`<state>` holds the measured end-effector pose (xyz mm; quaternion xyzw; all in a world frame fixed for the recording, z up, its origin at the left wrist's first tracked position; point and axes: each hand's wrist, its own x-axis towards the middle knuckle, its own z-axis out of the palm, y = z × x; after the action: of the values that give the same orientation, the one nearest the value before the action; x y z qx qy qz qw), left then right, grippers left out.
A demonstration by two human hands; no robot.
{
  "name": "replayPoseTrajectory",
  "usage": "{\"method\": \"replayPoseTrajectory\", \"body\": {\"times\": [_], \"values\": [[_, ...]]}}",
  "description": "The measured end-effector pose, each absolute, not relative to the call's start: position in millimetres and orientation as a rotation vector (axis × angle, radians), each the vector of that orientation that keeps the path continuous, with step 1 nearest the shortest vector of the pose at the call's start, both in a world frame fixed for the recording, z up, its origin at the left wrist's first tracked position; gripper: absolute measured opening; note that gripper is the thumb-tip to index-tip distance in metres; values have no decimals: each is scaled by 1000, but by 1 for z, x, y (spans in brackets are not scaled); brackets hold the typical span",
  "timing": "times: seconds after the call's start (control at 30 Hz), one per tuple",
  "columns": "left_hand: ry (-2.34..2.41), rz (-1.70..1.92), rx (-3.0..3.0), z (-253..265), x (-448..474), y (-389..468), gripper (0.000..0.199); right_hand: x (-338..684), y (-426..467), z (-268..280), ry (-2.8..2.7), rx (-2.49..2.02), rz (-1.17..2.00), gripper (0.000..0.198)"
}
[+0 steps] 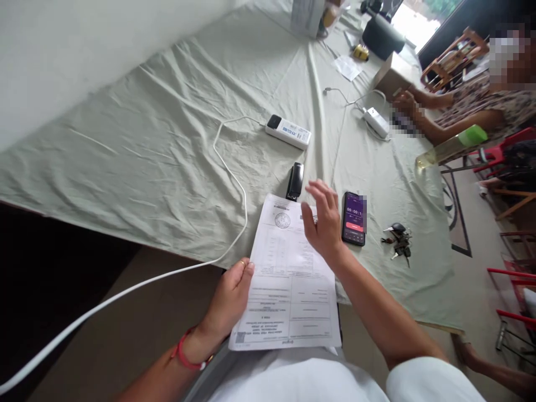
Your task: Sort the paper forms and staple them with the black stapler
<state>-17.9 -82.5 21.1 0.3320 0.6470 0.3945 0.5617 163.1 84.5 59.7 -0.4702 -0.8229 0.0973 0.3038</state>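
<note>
My left hand (pixel 233 290) grips the left edge of a printed paper form (pixel 288 268), thumb on top. The form shows a round stamp and ruled boxes, upside down to me; its far end rests on the table and its near end reaches my lap. Over the form's far right corner hovers my right hand (pixel 324 220), fingers apart and nothing in them. Just beyond the paper's far edge lies a black stapler (pixel 295 180), close to my right fingertips but apart from them. A phone (pixel 354 219) showing a timer lies right of my right hand.
A white power bank (pixel 288 132) has a white cable (pixel 167 276) running off the table's near edge. Keys (pixel 400 243) lie to the right. Across the table (pixel 176 128) sits another person (pixel 469 106), near a green-capped bottle (pixel 452 148), a white adapter (pixel 376 123) and a box (pixel 391 75).
</note>
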Motion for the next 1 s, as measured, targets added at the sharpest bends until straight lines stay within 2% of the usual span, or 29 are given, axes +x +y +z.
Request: {"method": "replayPoseTrajectory", "body": {"times": [0.13, 0.3, 0.4, 0.47, 0.57, 0.7, 0.83, 1.0], "values": [[1564, 946, 734, 18, -15, -94, 44, 210, 23, 51, -2198, -1183, 362, 31], [1502, 1007, 587, 19, -4, -99, 49, 257, -26, 44, -1919, -1569, 489, 24], [1433, 1048, 443, 22, 0, -99, 56, 280, -46, 45, -1726, -1888, 752, 35], [1402, 1063, 358, 25, 2, -99, 60, 292, -56, 46, -1570, -1988, 1091, 48], [1381, 1067, 294, 28, 3, -99, 61, 302, -64, 46, -1184, -1920, 1527, 58], [1412, 1069, 367, 27, 7, -103, 59, 297, -59, 49, -709, -1663, 1837, 59], [1499, 1042, 559, 25, 11, -108, 56, 280, -49, 51, -585, -1503, 1925, 48], [1552, 997, 795, 26, 2, -115, 51, 266, -46, 47, -820, -1436, 1871, 41]]}}
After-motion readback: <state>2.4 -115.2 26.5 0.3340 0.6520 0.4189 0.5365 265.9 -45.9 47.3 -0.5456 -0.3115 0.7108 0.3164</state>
